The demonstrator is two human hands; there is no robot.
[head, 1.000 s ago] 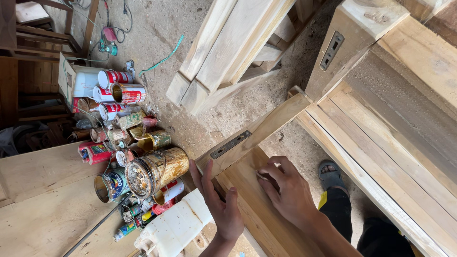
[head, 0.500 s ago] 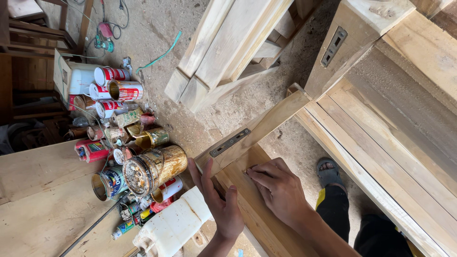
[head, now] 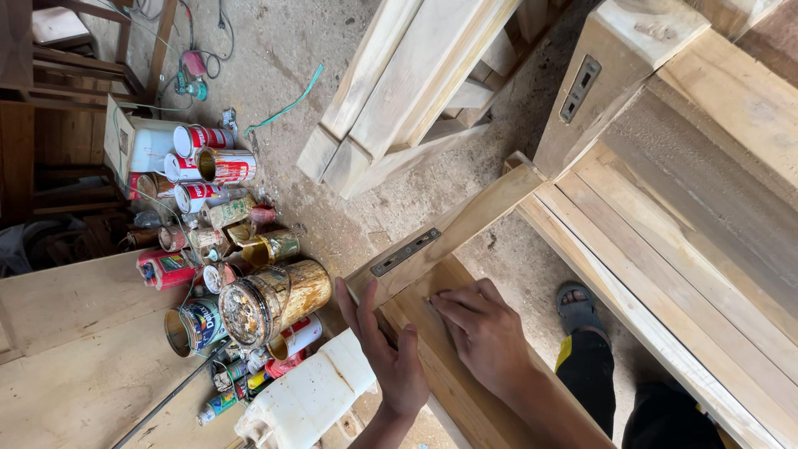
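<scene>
On the wooden frame [head: 465, 224] — both hands

I see a dusty concrete floor [head: 332, 50] w/ sawdust, daylight on it. Stacked timber frames [head: 407, 83] lie mid-floor, rusty paint cans [head: 249, 291] clustered nearby, dark wooden furniture [head: 50, 100] at the far edge.

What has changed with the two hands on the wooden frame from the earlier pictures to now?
Very little. The right hand slid a bit along the wooden frame toward the metal plate, fingertips pressed on the wood. The left hand stayed flat against the frame's edge. Neither took hold of anything. The rusty cans did not move.
</scene>
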